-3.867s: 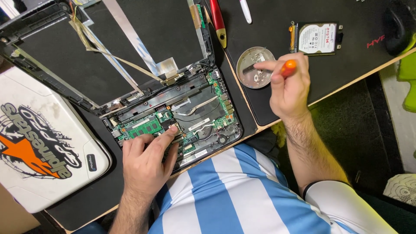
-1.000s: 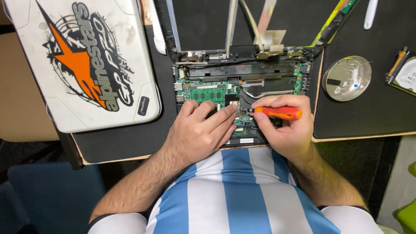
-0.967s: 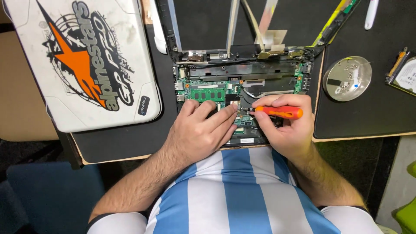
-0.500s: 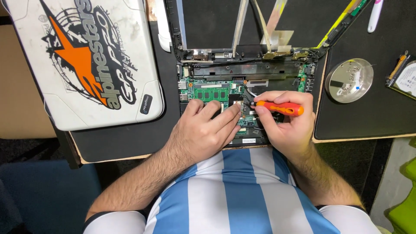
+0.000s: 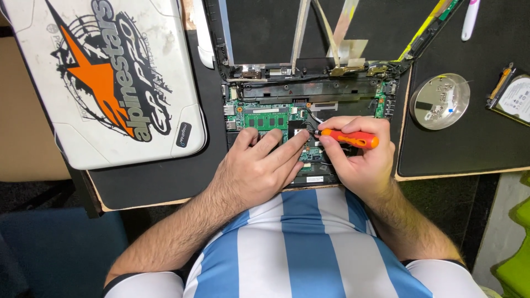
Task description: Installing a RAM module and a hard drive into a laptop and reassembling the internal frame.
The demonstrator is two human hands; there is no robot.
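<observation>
An opened laptop (image 5: 309, 94) lies in front of me with its green circuit board (image 5: 265, 117) bared. My left hand (image 5: 256, 168) rests flat on the board's near part, its fingers spread toward the memory strip. My right hand (image 5: 359, 160) grips an orange-handled screwdriver (image 5: 350, 138) that lies sideways, tip pointing left onto the board beside my left fingertips. The laptop's near edge is hidden under both hands.
A white laptop cover with an orange star sticker (image 5: 110, 77) lies at the left on a black mat (image 5: 160, 176). At the right stand a round metal dish with screws (image 5: 440, 101) and a hard drive (image 5: 513, 98). A white pen (image 5: 470, 19) lies at the back.
Earlier my right hand held the screwdriver at the metal dish. It has since come to the board beside my left hand. Over the last second both hands have barely moved.
</observation>
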